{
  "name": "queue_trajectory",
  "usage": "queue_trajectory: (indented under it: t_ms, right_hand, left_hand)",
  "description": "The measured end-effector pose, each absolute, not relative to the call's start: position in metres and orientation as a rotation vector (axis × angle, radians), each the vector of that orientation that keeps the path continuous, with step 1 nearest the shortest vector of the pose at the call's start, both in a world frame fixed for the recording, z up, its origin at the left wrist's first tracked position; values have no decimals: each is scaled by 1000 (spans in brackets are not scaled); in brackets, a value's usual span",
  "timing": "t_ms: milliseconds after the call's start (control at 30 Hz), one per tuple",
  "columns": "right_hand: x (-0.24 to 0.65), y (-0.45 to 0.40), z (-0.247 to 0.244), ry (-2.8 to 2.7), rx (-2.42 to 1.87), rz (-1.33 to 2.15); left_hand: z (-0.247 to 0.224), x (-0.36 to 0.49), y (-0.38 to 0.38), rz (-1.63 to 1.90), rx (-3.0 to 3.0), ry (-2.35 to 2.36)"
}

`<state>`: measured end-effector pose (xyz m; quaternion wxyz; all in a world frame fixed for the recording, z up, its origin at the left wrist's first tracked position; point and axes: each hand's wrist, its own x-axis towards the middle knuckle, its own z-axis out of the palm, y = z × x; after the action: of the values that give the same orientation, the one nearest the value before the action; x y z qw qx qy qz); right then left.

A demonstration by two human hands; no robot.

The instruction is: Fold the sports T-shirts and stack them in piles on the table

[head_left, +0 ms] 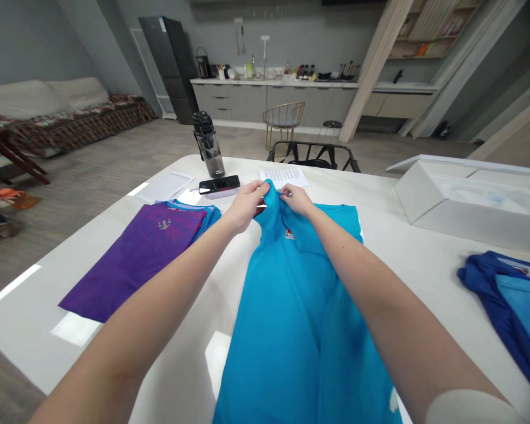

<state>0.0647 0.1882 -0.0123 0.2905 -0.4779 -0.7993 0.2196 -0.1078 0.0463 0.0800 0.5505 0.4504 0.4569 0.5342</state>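
Bare forearms (375,288) stretch over a blue garment (282,330) on the desk (424,253); left hand (246,206) and right hand (297,199) pinch its far end, fingers (259,188) clamped on it.

Bright blue shirt (287,330) spread lengthwise on a white table (391,229), softly creased, its far end gathered and raised.

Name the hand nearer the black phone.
Left. The left hand pinches the blue garment just right of the phone; the right hand, also on the garment, is farther right.

Arms (161,300) outstretched, hands (246,206) close together, fingers (288,191) pinching
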Motion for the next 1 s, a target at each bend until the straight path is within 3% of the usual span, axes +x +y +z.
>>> queue_trajectory:
  t_ms: [167, 267, 367, 533, 700, 933, 1000]
  right_hand:
    - [143, 180, 7, -1864, -1233, 812]
    - [202, 164, 5, -1541, -1522, 1013]
    - [244, 143, -1, -1381, -1780, 1138]
    - [248, 112, -11, -1785, -2028, 652]
    - [223, 99, -21, -1883, -2061, 468]
    - [227, 97, -8, -1742, -1771, 391]
    - [239, 96, -3, -1678, -1780, 381]
  left_hand:
    - [82, 3, 61, 1149, 880, 967]
    - [54, 39, 70, 1066, 829, 1015]
    - [21, 41, 74, 999, 1170, 1316]
    - [-3, 18, 51, 602, 2275, 1494]
    - [-5, 19, 21, 313, 2657, 1418]
    - [8, 37, 14, 796, 2489, 1430]
    - [13, 47, 7, 780, 2538, 1337]
